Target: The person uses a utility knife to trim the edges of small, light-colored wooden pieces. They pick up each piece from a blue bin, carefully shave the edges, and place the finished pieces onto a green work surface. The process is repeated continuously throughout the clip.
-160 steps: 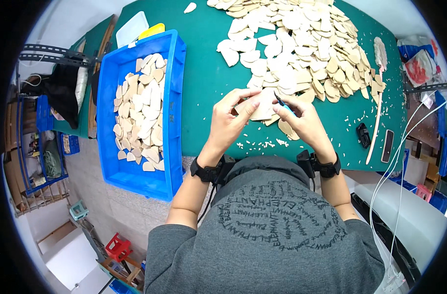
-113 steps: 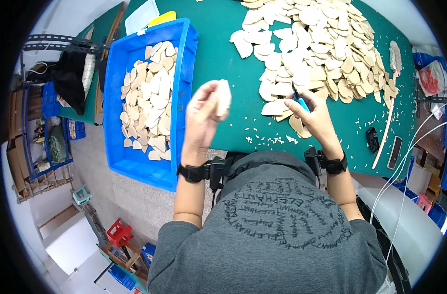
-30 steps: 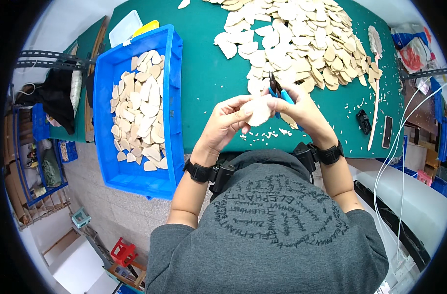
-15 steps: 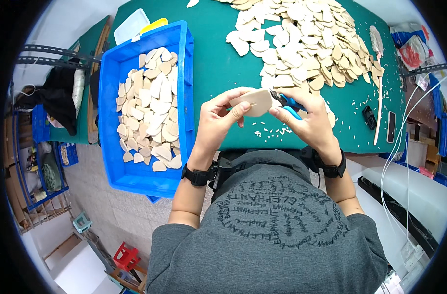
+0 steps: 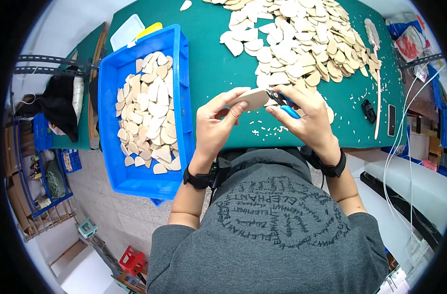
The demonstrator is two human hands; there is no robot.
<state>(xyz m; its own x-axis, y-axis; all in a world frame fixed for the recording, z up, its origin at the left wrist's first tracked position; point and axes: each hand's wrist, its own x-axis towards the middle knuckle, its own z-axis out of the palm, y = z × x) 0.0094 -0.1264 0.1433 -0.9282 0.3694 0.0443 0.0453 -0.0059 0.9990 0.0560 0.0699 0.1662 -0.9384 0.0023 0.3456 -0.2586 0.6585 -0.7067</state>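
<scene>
A flat beige piece with a rounded outline (image 5: 253, 99) is pinched between the thumb and fingers of my left hand (image 5: 217, 117). My right hand (image 5: 309, 113) is closed around blue-handled cutting pliers (image 5: 288, 109), whose dark jaws meet the right edge of the piece. Whether the jaws are fully closed is too small to tell. Small pale scraps (image 5: 265, 128) lie scattered on the green table (image 5: 208, 63) below and beyond my hands. To my left, many similar beige pieces (image 5: 147, 108) fill the middle of a blue plastic bin (image 5: 184, 93).
A large heap of beige pieces (image 5: 302, 44) covers the far right of the table. Right of it lie a long-handled brush (image 5: 378, 98), a small black object (image 5: 368, 113) and a phone (image 5: 391, 120). White cables (image 5: 397, 132) hang at the right; a red stool (image 5: 132, 259) stands lower left.
The beige piece has tilted so that its face shows narrower and its edge faces me more. The plier jaws have shifted slightly left along with it. The whole view has moved a little.
</scene>
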